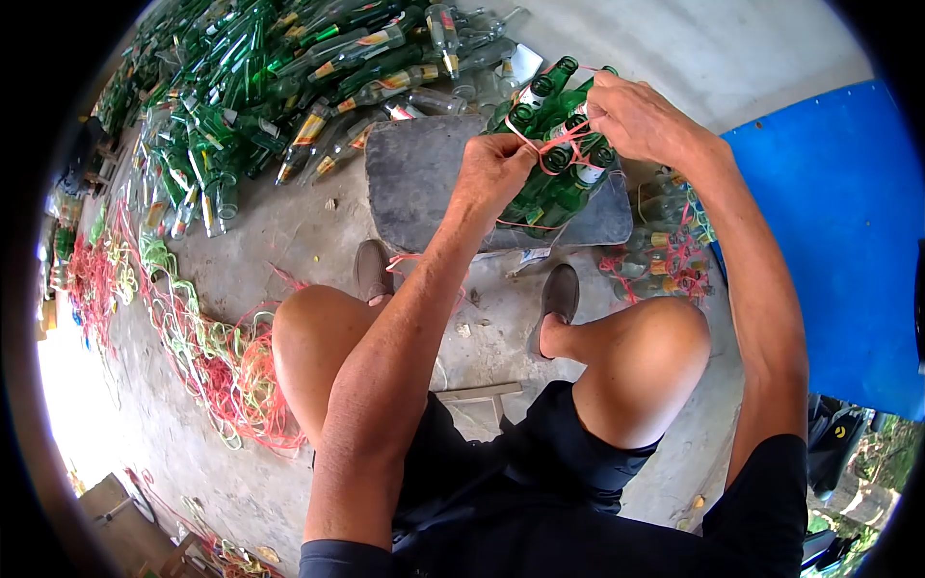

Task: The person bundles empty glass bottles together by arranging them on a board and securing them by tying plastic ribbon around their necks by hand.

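Note:
Several green glass bottles [559, 200] stand bunched together on a dark low board [414, 183], with pink plastic string [576, 141] wound about their necks and a strand round their lower part. My left hand [496, 169] is at the near left of the necks, thumb and fingers pinched on the string. On the other side, my right hand [636, 116] is closed at the far right necks, also on the string. The palm hides part of the bottle tops there. String runs between both hands across the necks.
A large heap of loose bottles [260, 77] fills the upper left. Tangled pink and green string [231, 366] lies on the floor at left. Tied bottles [660, 260] lie right of the board, beside a blue panel [819, 231]. My shoes [559, 294] are near the board.

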`<state>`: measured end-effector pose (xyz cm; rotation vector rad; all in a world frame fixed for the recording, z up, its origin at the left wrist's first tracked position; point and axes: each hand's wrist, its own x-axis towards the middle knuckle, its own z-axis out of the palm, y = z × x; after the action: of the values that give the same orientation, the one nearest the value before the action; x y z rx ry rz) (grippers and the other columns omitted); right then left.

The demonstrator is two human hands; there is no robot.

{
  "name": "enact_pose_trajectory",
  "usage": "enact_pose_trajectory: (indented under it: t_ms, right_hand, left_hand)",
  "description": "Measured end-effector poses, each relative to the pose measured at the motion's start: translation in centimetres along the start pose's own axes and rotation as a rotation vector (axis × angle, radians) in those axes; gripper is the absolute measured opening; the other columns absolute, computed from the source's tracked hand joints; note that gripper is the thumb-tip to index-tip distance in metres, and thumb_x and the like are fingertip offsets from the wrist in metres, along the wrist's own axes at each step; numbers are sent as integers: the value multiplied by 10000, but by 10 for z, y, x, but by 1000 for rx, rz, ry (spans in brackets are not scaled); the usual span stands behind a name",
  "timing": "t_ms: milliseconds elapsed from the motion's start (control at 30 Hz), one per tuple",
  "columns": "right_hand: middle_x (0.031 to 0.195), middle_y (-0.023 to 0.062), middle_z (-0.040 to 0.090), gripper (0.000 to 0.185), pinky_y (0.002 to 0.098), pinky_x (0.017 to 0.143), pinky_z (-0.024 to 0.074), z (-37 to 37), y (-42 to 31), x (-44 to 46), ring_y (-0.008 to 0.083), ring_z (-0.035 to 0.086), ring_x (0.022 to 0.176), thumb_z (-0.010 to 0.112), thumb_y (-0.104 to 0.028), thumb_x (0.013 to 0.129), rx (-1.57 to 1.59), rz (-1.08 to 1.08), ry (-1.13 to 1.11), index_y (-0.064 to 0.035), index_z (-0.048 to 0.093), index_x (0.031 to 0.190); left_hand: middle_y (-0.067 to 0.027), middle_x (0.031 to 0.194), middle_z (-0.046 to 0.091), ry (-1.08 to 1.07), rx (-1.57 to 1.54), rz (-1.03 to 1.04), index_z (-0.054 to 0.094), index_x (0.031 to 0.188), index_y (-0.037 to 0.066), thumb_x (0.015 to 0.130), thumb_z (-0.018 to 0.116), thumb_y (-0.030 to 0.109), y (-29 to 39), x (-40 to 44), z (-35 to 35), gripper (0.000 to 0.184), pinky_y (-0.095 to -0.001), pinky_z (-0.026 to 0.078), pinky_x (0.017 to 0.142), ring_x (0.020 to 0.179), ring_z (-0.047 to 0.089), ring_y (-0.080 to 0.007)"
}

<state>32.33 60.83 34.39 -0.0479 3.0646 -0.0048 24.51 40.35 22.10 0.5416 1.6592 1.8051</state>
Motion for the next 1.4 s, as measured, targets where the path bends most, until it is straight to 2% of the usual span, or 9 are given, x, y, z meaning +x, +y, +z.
enact_pose_trajectory:
  t_ms: [233, 433, 533, 667, 733, 867, 1067, 1333, 1400]
  right_hand:
    - [1003, 210, 577, 191, 507, 839, 463, 14, 14, 7, 413, 602, 933, 541, -133, 955, 48, 32, 30, 46, 579, 898]
    - [817, 201, 591, 184, 487, 826, 485, 11, 16, 23, 402, 605, 848, 560, -114, 912, 88, 93, -52, 36, 569, 805]
    - [673, 163, 570, 120, 439, 724, 532, 5, 3, 27, 345, 644, 700, 564, -67, 868, 109, 194, -77, 13, 573, 780]
    - [587, 119, 583, 94, 374, 527, 513, 2, 6, 37, 231, 655, 524, 555, -21, 855, 225, 193, -195, -8, 621, 790]
    - [559, 103, 595, 110, 349, 450, 483, -1, 5, 38, 183, 650, 467, 555, -8, 862, 231, 153, -189, -11, 642, 794]
    - [632, 99, 655, 156, 319, 413, 462, -8, 5, 38, 172, 665, 487, 576, -18, 878, 397, 265, -292, 0, 729, 901]
    - [739, 94, 703, 242, 292, 407, 454, -6, 4, 33, 152, 663, 492, 578, -38, 886, 495, 278, -272, 17, 768, 1026]
    - [842, 112, 730, 314, 301, 467, 485, 3, 11, 24, 153, 640, 503, 542, -27, 873, 513, 233, -284, 40, 735, 1111]
    - [868, 121, 739, 309, 318, 512, 506, -1, -4, 6, 165, 655, 554, 544, -29, 874, 529, 295, -70, 46, 731, 1108]
  left_hand:
    - [23, 702, 633, -8, -27, -38, 782, 965, -45, 962, 677, 131, 3, -3, 0, 204, -287, 381, 519, 599, 485, -55]
    - [19, 676, 617, 15, -130, -98, 785, 935, -43, 949, 692, 120, 2, -4, 2, 188, -278, 375, 511, 585, 497, -61]
    - [19, 673, 621, 19, -155, -126, 783, 925, -45, 936, 705, 117, 3, -4, 2, 180, -280, 377, 508, 578, 499, -63]
    - [18, 673, 626, 21, -188, -152, 787, 931, -51, 914, 725, 112, 3, -4, 0, 176, -282, 379, 505, 572, 498, -65]
    - [42, 665, 611, 54, -140, -133, 791, 954, -36, 907, 716, 107, 3, -5, 1, 168, -260, 310, 475, 537, 446, -35]
    - [38, 692, 640, 77, -108, -94, 799, 967, -37, 890, 733, 111, 5, -5, -1, 178, -253, 296, 473, 542, 451, -26]
    - [2, 709, 660, 77, -25, -40, 799, 983, -64, 888, 746, 101, 14, -9, -5, 198, -268, 385, 516, 594, 508, -62]
    - [53, 703, 618, 76, 19, -46, 813, 995, -23, 891, 772, 136, 9, -13, -18, 194, -258, 329, 535, 615, 464, -41]
    - [57, 696, 607, 79, 37, -38, 814, 993, -21, 893, 773, 142, 13, -15, -19, 195, -259, 329, 533, 617, 461, -39]
